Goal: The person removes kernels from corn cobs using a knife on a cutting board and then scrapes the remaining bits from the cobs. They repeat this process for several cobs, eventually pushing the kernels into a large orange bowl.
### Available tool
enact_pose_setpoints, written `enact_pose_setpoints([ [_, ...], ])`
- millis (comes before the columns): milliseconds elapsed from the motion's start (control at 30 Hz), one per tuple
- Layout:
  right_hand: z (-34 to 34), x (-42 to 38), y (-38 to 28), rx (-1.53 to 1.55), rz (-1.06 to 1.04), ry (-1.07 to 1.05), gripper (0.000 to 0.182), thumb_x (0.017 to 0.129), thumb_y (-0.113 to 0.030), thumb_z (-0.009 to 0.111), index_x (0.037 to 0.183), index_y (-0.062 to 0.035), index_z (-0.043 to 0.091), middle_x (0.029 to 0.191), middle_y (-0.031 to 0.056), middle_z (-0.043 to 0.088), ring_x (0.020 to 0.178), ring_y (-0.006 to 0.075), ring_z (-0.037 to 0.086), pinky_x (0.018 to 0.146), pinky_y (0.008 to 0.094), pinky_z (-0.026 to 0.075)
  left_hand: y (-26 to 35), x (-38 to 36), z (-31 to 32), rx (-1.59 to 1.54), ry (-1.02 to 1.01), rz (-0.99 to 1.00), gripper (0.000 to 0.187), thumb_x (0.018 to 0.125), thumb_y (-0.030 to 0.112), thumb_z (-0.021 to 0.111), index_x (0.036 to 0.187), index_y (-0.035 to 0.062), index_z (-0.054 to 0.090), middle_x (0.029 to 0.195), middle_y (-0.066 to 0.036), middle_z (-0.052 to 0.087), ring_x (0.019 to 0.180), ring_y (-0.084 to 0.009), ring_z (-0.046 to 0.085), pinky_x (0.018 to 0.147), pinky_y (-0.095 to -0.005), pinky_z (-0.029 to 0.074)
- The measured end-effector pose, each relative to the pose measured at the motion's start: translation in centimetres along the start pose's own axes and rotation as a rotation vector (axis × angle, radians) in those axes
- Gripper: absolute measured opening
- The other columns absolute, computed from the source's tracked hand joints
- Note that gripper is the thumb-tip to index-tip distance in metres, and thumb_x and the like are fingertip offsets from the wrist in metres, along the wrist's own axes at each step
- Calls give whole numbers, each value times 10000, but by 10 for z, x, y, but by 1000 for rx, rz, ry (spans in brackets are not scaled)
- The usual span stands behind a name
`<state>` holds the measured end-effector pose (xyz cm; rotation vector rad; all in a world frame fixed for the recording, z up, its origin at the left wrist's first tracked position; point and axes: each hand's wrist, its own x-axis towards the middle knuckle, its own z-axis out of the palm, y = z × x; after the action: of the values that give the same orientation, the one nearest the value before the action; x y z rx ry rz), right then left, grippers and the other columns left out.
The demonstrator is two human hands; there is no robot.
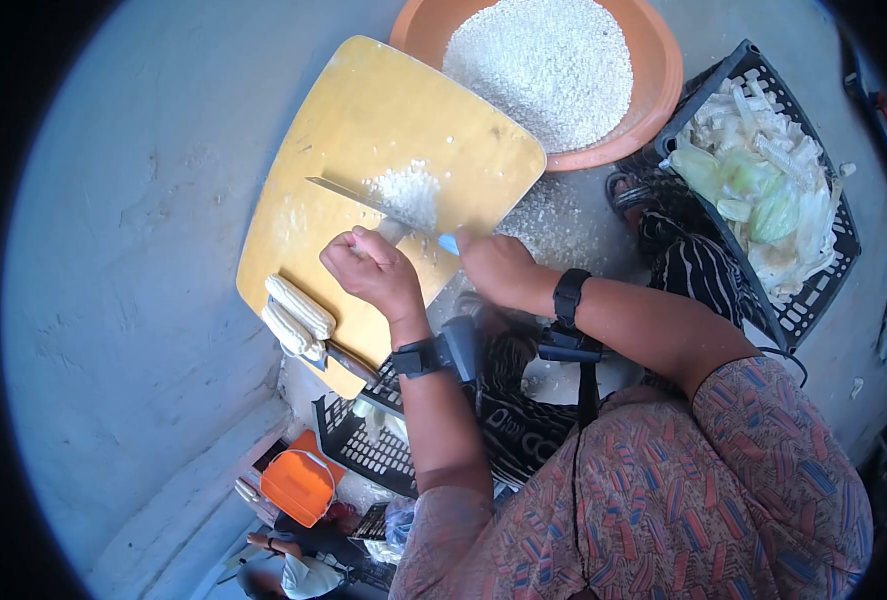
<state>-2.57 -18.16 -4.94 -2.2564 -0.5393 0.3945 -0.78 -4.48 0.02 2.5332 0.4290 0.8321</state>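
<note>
Above the yellow board [394,110], the right hand [499,268] clenched a blue-handled knife [349,193], and the left hand [374,272] appeared closed on a white corn cob [394,232] beside the blade. Good control likely called for fingers clear of the cutting edge. Board surface stretched far and left, giving the knife room; its far-right edge lay by the orange basin [661,90].

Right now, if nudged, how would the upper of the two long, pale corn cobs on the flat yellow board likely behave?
The upper corn cob looks stiff, lying straight. Its rounded sides suggest it could roll, though the lower cob alongside may check it one way. Its bumpy surface probably gives fingers some grip.
</note>
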Motion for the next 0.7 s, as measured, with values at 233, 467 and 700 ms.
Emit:
enact_pose_setpoints([
  [233, -29, -1, -13, 33, 21, -101, 146, 796, -52, 491, 912, 37, 483, 656, 187, 598, 619, 355, 613, 551, 444, 479, -24, 8, -19, 175, -12, -177, 232, 896, 184, 475, 889, -43, 430, 846, -185, 454, 751, -291, 467, 712, -394, 394],
  [467, -50, -13, -28, 25, -87, -180, 182, 765, -63, 543, 907, 27, 473, 665, 209, 594, 620, 379, 611, 544, 450, 480, -21, 10, -27, -2, -62, -217, 204, 878, 152, 485, 921, -47, 482, 887, -197, 500, 782, -295, 501, 706, -376, 408],
  [700, -55, -29, -32, 32, -3, -245, 198, 777, -80, 527, 928, 31, 463, 679, 214, 598, 643, 383, 616, 561, 461, 478, -10, 9, -24, 55, -14, 34, 159, 778, 92, 437, 859, -35, 488, 838, -174, 478, 732, -311, 477, 694, -395, 401],
])
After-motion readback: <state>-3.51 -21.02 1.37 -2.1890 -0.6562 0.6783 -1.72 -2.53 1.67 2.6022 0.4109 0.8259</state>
